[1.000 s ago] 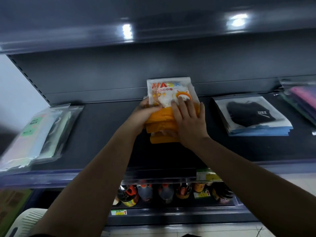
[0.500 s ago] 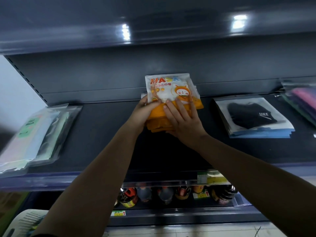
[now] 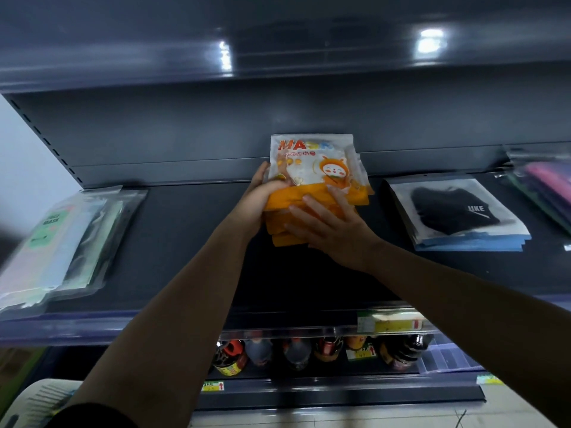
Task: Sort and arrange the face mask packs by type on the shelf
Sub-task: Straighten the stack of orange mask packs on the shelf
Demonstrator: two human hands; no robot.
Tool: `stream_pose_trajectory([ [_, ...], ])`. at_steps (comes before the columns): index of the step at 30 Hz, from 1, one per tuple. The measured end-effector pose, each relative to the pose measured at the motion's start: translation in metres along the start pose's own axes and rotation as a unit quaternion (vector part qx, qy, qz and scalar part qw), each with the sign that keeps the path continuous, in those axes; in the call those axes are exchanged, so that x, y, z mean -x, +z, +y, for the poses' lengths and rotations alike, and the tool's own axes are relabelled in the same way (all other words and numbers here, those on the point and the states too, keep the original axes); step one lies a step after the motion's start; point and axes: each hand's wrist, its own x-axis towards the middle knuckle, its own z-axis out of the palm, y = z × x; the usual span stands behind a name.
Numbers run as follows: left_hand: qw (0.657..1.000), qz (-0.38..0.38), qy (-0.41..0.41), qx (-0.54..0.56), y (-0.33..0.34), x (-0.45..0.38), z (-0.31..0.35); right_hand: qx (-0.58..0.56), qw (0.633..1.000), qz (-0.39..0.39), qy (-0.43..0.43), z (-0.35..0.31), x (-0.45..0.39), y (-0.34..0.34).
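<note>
The stack of orange mask packs [image 3: 312,193] sits at the middle of the shelf [image 3: 191,242], its far edge close to the back panel [image 3: 216,131]. The left hand [image 3: 256,202] curls round the stack's left edge, thumb across the top pack. The right hand [image 3: 333,230] lies flat on the near right of the stack, fingers straight and spread, pressing rather than pinching.

These are thin glossy pouches, probably light and limp, and likely to slide over one another; the lower packs already fan out toward the person. I judge the best hold is both side edges squeezed together, with a palm on top to keep the pile square.

Nearest of all, below the stack, a row of bottles [image 3: 296,353] stands on the lower shelf, out of the way. Left of the stack and well apart lies a leaning pile of clear-wrapped pale masks [image 3: 61,242]. Right of it, apart, rests a stack of black mask packs [image 3: 457,211], and beyond that a pink-and-dark pile [image 3: 547,186] at the frame's edge. Nothing blocks the stack.
</note>
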Motion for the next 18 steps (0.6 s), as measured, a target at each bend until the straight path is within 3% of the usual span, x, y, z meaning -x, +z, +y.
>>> stream_pose_trajectory([
  [4, 0.999, -0.037, -0.025, -0.014, 0.004, -0.005, 0.009, 0.034, 0.999, -0.016, -0.014, 0.004, -0.002, 0.005],
  [8, 0.999, -0.027, -0.027, 0.015, 0.001, -0.008, 0.009, 0.035, 0.999, -0.040, -0.009, 0.009, -0.008, -0.004],
  [10, 1.000, -0.017, -0.002, 0.026, -0.001, -0.007, 0.004, -0.013, 0.999, -0.014, 0.041, 0.011, -0.011, -0.018],
  [12, 0.999, -0.020, 0.032, 0.031, -0.001, -0.006, -0.002, -0.075, 0.987, 0.017, 0.143, 0.013, -0.009, -0.032],
  [16, 0.998, -0.031, 0.053, 0.023, 0.000, -0.003, -0.004, -0.210, 0.914, 0.022, 0.346, 0.026, 0.009, -0.052],
  [18, 0.998, -0.027, 0.051, 0.020, 0.001, -0.002, -0.002, -0.321, 0.833, 0.031, 0.450, 0.039, 0.009, -0.057],
])
